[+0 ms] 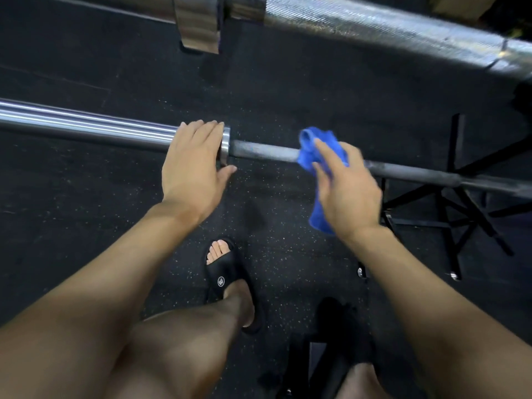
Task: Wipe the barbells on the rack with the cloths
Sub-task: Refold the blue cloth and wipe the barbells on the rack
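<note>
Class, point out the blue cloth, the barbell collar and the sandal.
blue cloth (306, 152): head view, bunched part over the bar.
barbell collar (225, 145): head view, its shiny rim.
sandal (223, 276): head view, its strap.

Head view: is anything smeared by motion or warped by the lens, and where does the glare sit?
Head view: the right hand and its blue cloth are motion-blurred, while the left hand on the barbell sleeve is fairly sharp; bright streaks of glare run along that sleeve; the wide-angle lens bows the upper barbell near the frame edge; the floor is dim.
</note>
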